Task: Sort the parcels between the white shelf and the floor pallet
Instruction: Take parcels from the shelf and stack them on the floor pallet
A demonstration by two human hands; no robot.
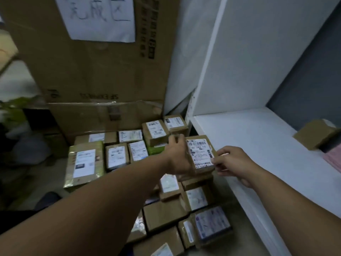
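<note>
Left hand grips and right hand pinches a small brown parcel, label partly reading "P902", above labelled floor parcels, just beside the white shelf. Behind, a carton printed "SF EXPRESS" upside down bears a handwritten sign, "完成区".

Dim indoor light, soft shadows, blurred left edge, wide-angle bending at borders.

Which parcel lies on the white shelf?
The brown box at the shelf's far right; the others lie in the floor pile, except one held parcel.
</note>
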